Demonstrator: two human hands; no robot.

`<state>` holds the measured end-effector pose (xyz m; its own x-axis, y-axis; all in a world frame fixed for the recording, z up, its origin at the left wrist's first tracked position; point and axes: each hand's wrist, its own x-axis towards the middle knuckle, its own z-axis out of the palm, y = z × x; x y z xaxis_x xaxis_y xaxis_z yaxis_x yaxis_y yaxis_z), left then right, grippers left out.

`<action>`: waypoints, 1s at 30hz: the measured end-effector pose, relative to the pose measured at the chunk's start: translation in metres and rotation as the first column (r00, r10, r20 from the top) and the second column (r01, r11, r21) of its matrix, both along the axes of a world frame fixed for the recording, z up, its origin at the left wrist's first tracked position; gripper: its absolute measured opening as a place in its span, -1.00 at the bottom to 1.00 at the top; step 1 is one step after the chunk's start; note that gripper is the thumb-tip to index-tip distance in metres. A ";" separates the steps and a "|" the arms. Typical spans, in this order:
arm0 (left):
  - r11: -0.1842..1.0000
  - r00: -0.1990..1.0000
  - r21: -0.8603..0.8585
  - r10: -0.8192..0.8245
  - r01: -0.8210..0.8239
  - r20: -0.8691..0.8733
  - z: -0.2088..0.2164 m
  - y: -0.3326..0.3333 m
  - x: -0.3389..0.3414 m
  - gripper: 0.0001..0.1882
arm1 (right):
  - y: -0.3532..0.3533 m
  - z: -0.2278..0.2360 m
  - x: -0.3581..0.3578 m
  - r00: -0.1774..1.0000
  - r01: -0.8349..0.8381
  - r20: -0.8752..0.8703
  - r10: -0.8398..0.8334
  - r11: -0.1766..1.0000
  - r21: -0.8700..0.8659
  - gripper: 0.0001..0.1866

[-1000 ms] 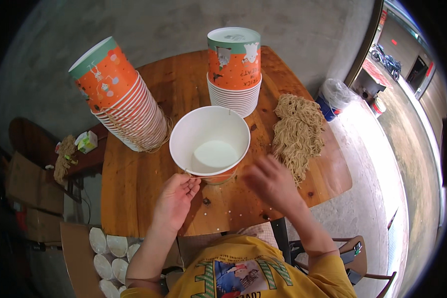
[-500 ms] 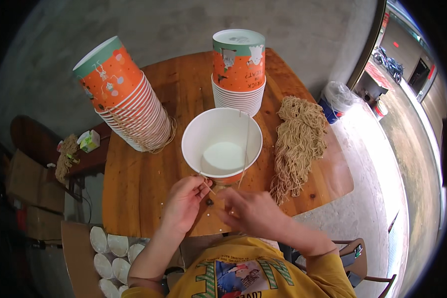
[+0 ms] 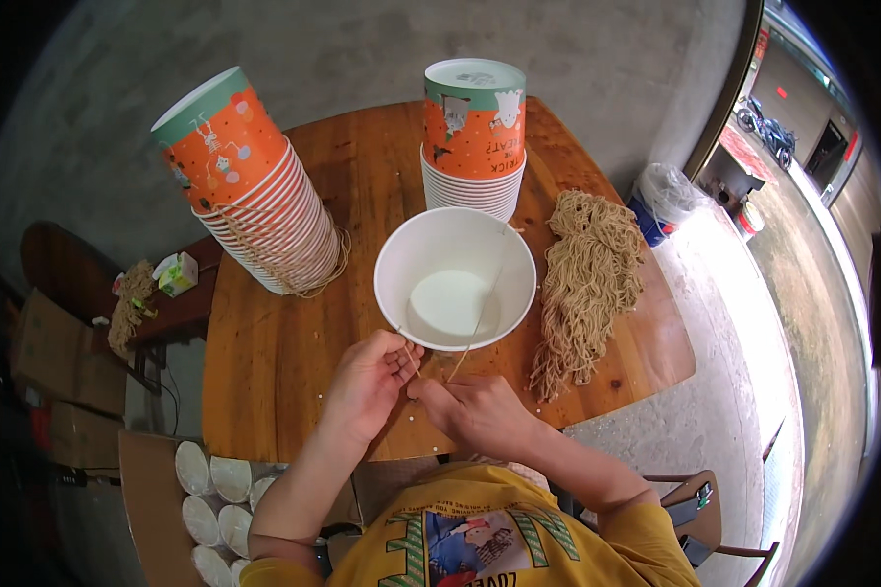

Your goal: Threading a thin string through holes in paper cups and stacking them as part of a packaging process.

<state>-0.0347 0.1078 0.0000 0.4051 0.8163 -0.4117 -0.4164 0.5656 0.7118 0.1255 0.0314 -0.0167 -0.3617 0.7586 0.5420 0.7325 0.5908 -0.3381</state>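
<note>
A white paper bucket [image 3: 453,298] stands in front of me on the table, its open mouth toward me. A thin tan cord [image 3: 460,362] runs from its far right rim across the mouth and down to my hands. My left hand [image 3: 367,382] is at the near left rim, fingers closed on the cord's other stretch. Just right of it, my right hand [image 3: 475,406] is closed with thumb and index finger pinching the cord. Any knot between the fingers is too small to make out.
Left stands a tilted stack of orange buckets [image 3: 230,147] with cord loops around it; another stack [image 3: 475,127] is behind the bucket. A heap of tan cords [image 3: 592,284] lies at right. A cardboard box [image 3: 152,499] of white round packs is beside the table. A lined bin [image 3: 661,201] stands beyond.
The bucket has shifted slightly right and tipped more toward me. My right hand has moved a little left and closed, drawing the cord toward my left hand.
</note>
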 end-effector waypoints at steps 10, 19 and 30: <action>0.996 1.000 0.090 0.011 -0.010 -0.010 -0.004 0.004 -0.010 -0.90 | -0.012 0.002 0.013 0.985 0.137 -0.093 -0.146 0.986 -0.094 -0.57; 0.882 0.954 0.471 0.135 0.008 -0.269 -0.040 0.028 -0.016 -0.71 | 0.008 0.029 0.057 0.909 0.404 0.067 -0.411 0.909 0.105 -0.65; 0.232 0.989 0.973 0.142 0.001 -0.035 0.031 0.052 -0.095 0.39 | 0.088 0.129 0.065 0.411 -0.430 -0.853 -0.321 0.757 -0.492 -0.80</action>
<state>-0.1293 0.1600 0.0305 0.3412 0.6433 0.6853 -0.3070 -0.6128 0.7281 0.1906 0.1198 0.1127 -0.0395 0.9988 0.0292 -0.2248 0.0196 -0.9742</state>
